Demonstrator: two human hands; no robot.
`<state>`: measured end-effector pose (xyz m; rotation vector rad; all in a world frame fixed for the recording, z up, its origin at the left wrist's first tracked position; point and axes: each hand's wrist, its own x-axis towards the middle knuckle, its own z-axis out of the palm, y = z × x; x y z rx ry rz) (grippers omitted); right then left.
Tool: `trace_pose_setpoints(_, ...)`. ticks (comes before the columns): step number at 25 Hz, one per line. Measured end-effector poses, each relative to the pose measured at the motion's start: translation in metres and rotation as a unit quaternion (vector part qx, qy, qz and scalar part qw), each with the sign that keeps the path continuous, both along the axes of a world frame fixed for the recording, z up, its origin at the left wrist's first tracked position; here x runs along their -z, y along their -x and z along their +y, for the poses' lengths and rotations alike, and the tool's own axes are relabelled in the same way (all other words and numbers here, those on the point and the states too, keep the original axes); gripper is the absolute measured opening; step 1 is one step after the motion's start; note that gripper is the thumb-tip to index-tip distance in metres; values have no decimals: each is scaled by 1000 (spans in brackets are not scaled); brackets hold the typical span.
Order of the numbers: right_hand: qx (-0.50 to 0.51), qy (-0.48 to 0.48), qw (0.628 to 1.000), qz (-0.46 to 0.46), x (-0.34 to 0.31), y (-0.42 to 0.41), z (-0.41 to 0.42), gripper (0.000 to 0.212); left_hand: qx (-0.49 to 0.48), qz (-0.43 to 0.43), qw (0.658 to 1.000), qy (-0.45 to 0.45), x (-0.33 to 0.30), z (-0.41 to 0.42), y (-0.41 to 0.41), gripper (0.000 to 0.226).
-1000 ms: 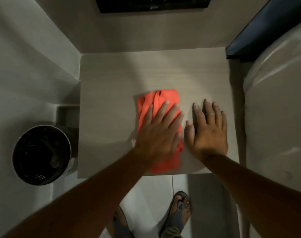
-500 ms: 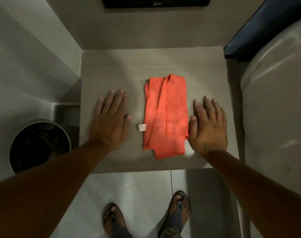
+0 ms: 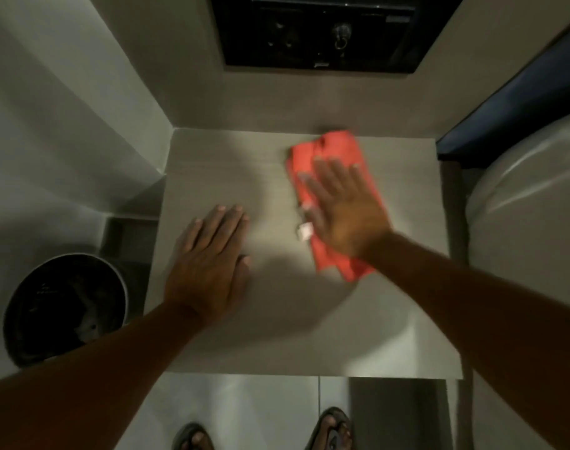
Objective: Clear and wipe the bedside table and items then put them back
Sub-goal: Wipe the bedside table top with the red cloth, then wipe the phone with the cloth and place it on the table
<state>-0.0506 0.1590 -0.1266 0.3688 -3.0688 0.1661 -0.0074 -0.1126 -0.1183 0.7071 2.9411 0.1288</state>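
Note:
The pale wood-grain bedside table [image 3: 277, 319] fills the middle of the head view, with nothing on it but a folded red cloth [image 3: 332, 147] and my hands. My right hand [image 3: 342, 209] lies flat on the cloth with fingers spread, pressing it down at the table's back right, close to the wall. A small white tag [image 3: 304, 230] sticks out at the cloth's left edge. My left hand [image 3: 209, 264] rests palm down on the bare top at the left, holding nothing. The cloth and right hand are motion-blurred.
A round black waste bin [image 3: 63, 306] stands on the floor left of the table. The white bed [image 3: 530, 222] runs along the right side. A black panel [image 3: 316, 30] is set in the wall behind. My sandalled feet [image 3: 332, 430] are at the table's front edge.
My left hand left the cloth and settled flat on the table's left side. My right hand moved onto the cloth and pushed it toward the back right.

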Motion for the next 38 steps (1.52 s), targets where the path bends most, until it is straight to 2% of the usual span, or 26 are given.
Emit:
trace_pose_setpoints(1, 89, -2, 996, -19, -2, 13, 33, 64, 3, 0, 1000, 6, 1, 0, 0, 64)
trace_pose_setpoints(3, 307, 25, 950, -48, -8, 6, 83, 67, 1, 1, 1000, 9, 0, 1, 0, 65)
trace_pose_setpoints(4, 354, 36, 933, -53, -13, -13, 86, 68, -2, -1, 1000, 8, -1, 2, 0, 65)
trace_pose_setpoints(5, 344, 15, 938, -35, -13, -42, 78, 69, -2, -4, 1000, 7, -3, 3, 0, 65)
trace_pose_setpoints(6, 277, -6, 960, -29, -11, -75, 58, 70, 0, -5, 1000, 9, -4, 3, 0, 65)
trace_pose_setpoints(8, 81, -3, 995, -65, -8, -128, 8, 72, -1, 0, 1000, 14, -4, 2, 0, 66)
trace_pose_setpoints(10, -53, 16, 996, -72, -7, -120, -13, 63, 1, 2, 1000, 13, -6, 2, 0, 66)
trace_pose_setpoints(11, -68, 8, 997, -43, -7, -95, -10, 59, 0, 2, 1000, 11, -6, 3, 0, 65)
trace_pose_setpoints(13, 54, 16, 998, -2, -4, -42, 12, 57, -3, 1, 1000, 13, -4, 3, 1, 66)
trace_pose_setpoints(15, 245, 43, 969, 12, -5, -24, 47, 59, -5, -4, 1000, 5, -3, 2, 0, 66)
trace_pose_setpoints(16, 286, 50, 957, 9, -5, -36, 55, 59, -3, -4, 1000, 1, -2, 2, 0, 65)
trace_pose_setpoints(22, 198, 34, 975, -97, -17, -182, -10, 63, -4, 11, 1000, 3, -3, 2, 0, 65)
trace_pose_setpoints(29, 196, 33, 971, -131, -17, -183, -15, 62, 4, 15, 1000, 3, -2, 1, -3, 64)
trace_pose_setpoints(32, 203, 92, 964, -146, -30, -179, -17, 64, -27, -22, 999, 0, -8, 11, -4, 66)
trace_pose_setpoints(35, 259, 238, 930, -107, -84, -175, -7, 68, -106, -109, 984, -92, -35, 59, -24, 81)
trace_pose_setpoints(37, 316, 288, 904, 8, -139, -190, 21, 59, -82, -131, 968, -197, -67, 113, -66, 83)
trace_pose_setpoints(38, 354, 283, 888, 76, -164, -203, 43, 54, -42, -125, 960, -247, -87, 146, -91, 80)
